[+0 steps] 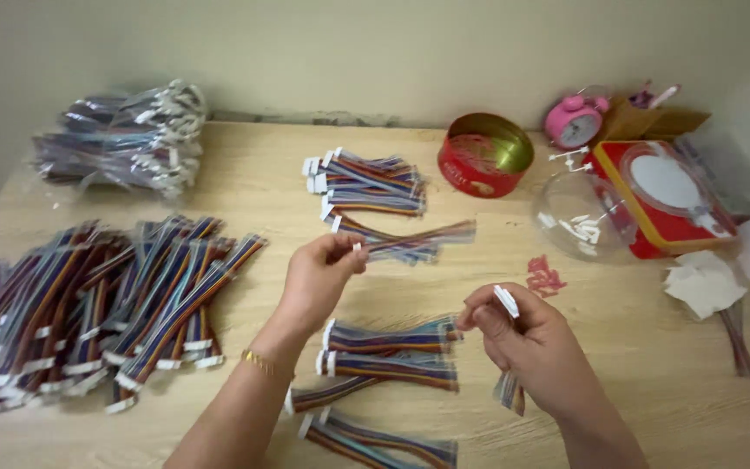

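A wooden table filled the view. On its left lay a big heap of rainbow ribbon cables, with a bagged bundle behind it. A red box and a round red tin stood at the far right, a clear bowl between them, a pink clock behind. A small stack sat mid-table; 4 cables lay near the wrists. The left hand pinched 1 cable by its white plug, held level above the table. The right hand closed its fingers on another cable, plug up, tail hanging below.
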